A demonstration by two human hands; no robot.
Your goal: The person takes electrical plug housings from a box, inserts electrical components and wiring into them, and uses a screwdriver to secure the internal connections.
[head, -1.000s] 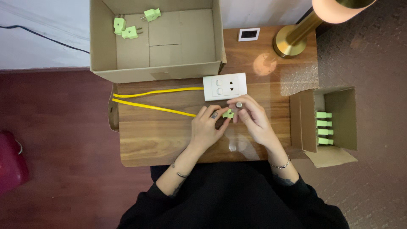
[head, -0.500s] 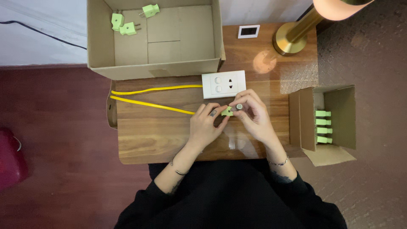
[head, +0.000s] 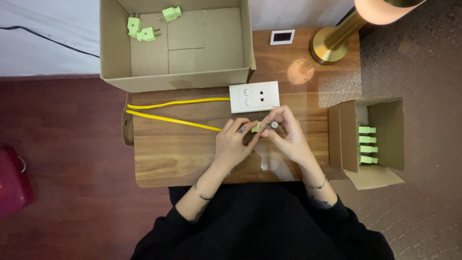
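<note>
Two hands meet just below the white socket plate [head: 254, 97], which serves as landmark for every entry

1. Left hand [head: 233, 144]: fingers curled, tips pinching a small green plug [head: 256, 127], just below the plate
2. Right hand [head: 286, 136]: fingers pressed together around a small grey-tipped tool [head: 274, 124], its end touching the plug; what kind of tool it is cannot be told
3. Yellow cable [head: 175, 120]: two runs, left of the plate; upper run meets the plate's left edge, lower run ends at the left hand
4. Large open carton [head: 175, 79]: above and left of the plate, three green plugs [head: 147, 26] in its far corner
5. Small open carton [head: 385, 139]: right of the plate, four green plugs in a column inside
6. Brass lamp base [head: 329, 45]: above and right of the plate
7. Small white framed square [head: 282, 37]: straight above the plate
8. Desk [head: 173, 159]: wooden, carries items 3 to 7

Handling note, as judgement: the plug is small and half hidden by fingertips, so a firm left pinch braced low over the desk, the tool kept square to the plug, and slack left in the cable would likely keep the work from slipping
</note>
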